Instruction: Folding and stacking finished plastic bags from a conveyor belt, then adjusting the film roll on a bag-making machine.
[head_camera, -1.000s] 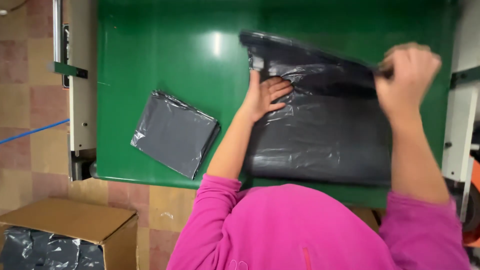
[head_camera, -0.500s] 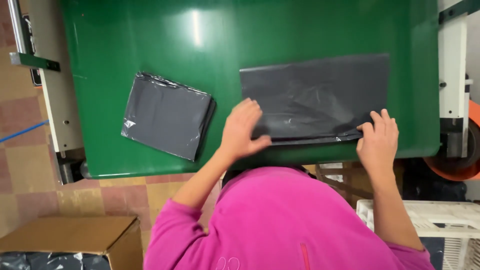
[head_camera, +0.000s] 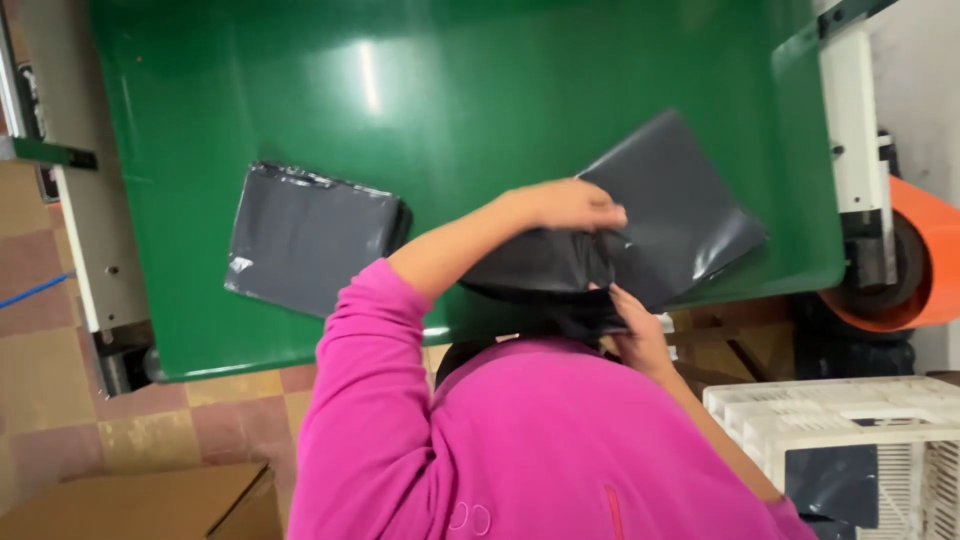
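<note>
With the left hand (head_camera: 570, 205) pinching the folded black plastic bag (head_camera: 660, 215) and the right hand (head_camera: 632, 325) gripping its edge beneath, keep the layers squared against the green table (head_camera: 450, 90)

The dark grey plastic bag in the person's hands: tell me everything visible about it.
The dark grey plastic bag is thin, slightly glossy film, folded into a flat, roughly square panel that lies tilted, one corner pointing away, on the green table near its front right edge. Its near part is bunched and hangs over the edge. The left hand presses on its near left side from above; the right hand grips the bunched part below the table edge. It lies apart from the folded stack to the left.
</note>
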